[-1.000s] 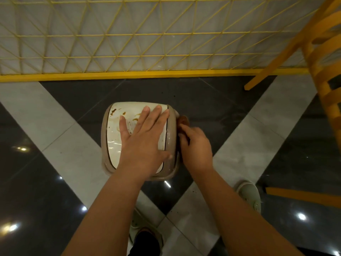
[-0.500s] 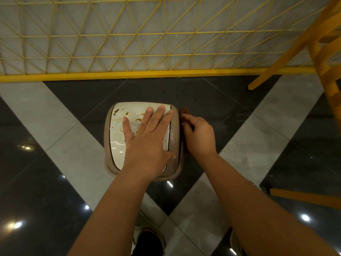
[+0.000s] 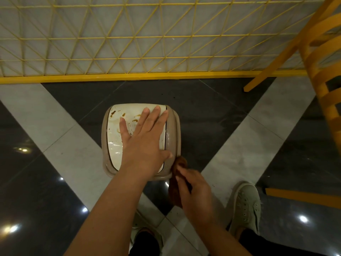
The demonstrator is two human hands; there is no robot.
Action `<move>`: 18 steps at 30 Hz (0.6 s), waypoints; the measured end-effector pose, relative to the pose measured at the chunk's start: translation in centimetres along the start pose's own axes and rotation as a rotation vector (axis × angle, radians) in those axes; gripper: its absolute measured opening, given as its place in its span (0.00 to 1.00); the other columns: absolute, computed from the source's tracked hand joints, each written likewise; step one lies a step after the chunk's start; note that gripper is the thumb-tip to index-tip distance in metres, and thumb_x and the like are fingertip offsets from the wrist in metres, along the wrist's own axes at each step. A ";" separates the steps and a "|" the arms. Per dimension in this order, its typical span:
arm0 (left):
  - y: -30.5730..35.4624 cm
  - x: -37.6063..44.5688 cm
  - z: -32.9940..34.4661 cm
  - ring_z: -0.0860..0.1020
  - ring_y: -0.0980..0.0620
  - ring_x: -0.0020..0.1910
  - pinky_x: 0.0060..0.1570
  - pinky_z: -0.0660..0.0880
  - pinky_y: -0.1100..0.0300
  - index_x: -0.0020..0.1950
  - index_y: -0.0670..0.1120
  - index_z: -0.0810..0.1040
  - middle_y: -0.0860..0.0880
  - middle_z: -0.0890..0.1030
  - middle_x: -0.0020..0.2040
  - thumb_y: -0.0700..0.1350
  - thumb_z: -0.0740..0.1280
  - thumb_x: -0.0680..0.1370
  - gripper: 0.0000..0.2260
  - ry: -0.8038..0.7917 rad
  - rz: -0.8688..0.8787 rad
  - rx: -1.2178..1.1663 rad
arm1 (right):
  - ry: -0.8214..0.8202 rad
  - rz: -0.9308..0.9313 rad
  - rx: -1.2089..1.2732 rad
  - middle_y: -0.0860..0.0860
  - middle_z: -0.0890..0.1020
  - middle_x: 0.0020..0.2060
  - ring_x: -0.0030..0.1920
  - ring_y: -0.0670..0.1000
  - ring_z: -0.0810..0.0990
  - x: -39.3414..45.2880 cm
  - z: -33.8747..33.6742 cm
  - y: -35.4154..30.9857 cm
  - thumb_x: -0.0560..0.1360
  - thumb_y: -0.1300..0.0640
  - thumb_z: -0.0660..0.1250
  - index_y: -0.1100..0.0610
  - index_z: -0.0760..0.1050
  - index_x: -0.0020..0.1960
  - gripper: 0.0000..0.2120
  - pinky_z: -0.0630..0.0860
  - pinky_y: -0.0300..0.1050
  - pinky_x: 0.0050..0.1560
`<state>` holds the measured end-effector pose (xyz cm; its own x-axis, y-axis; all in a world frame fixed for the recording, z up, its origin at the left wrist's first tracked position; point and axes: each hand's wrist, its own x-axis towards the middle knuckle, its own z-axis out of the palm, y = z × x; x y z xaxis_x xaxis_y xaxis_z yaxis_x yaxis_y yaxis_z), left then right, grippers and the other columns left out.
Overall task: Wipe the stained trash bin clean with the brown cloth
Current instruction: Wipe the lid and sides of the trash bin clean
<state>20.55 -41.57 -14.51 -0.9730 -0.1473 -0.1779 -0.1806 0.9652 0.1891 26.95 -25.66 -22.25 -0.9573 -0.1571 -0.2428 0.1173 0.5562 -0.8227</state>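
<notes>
A small beige trash bin (image 3: 173, 130) with a white swing lid stands on the floor, seen from above. Brown stains mark the lid's far left part. My left hand (image 3: 144, 143) lies flat on the lid, fingers straight and spread. My right hand (image 3: 193, 189) grips the brown cloth (image 3: 180, 164) against the bin's near right corner. Most of the cloth is hidden under the hand; its top bunch shows beside the rim.
A yellow wire fence (image 3: 147, 43) on a yellow rail runs across the back. A yellow wooden chair (image 3: 324, 74) stands at the right, one leg close to the bin. My shoes (image 3: 245, 206) stand on the glossy black and grey tiled floor.
My right hand has slid the cloth down the bin's right side from the far corner to the near corner. The left hand stayed flat on the lid.
</notes>
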 end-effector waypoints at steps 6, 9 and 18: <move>0.1 0.1 0.0 0.36 0.57 0.75 0.66 0.29 0.41 0.76 0.60 0.40 0.59 0.41 0.77 0.58 0.70 0.71 0.46 0.003 -0.006 0.012 | 0.009 -0.089 -0.181 0.48 0.77 0.54 0.49 0.43 0.74 9.7 -1.2 -2.8 0.80 0.54 0.58 0.45 0.74 0.65 0.15 0.66 0.31 0.48; 0.1 0.1 0.0 0.35 0.57 0.75 0.66 0.29 0.42 0.76 0.60 0.40 0.60 0.41 0.77 0.59 0.70 0.71 0.46 0.001 -0.009 0.007 | -0.003 -0.064 -0.220 0.47 0.76 0.55 0.49 0.43 0.73 9.5 -0.8 -2.9 0.81 0.53 0.57 0.45 0.71 0.67 0.16 0.68 0.35 0.50; 0.1 0.1 0.1 0.35 0.56 0.75 0.64 0.27 0.43 0.76 0.60 0.38 0.59 0.40 0.77 0.59 0.70 0.71 0.46 0.001 -0.002 0.020 | -0.011 -0.064 -0.148 0.44 0.78 0.55 0.51 0.39 0.75 2.5 -0.8 -0.7 0.79 0.55 0.62 0.47 0.75 0.64 0.14 0.69 0.27 0.51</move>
<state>20.46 -41.49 -14.63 -0.9729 -0.1489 -0.1771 -0.1792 0.9691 0.1693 24.21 -25.79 -21.86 -0.9585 -0.2047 -0.1984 0.0149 0.6590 -0.7520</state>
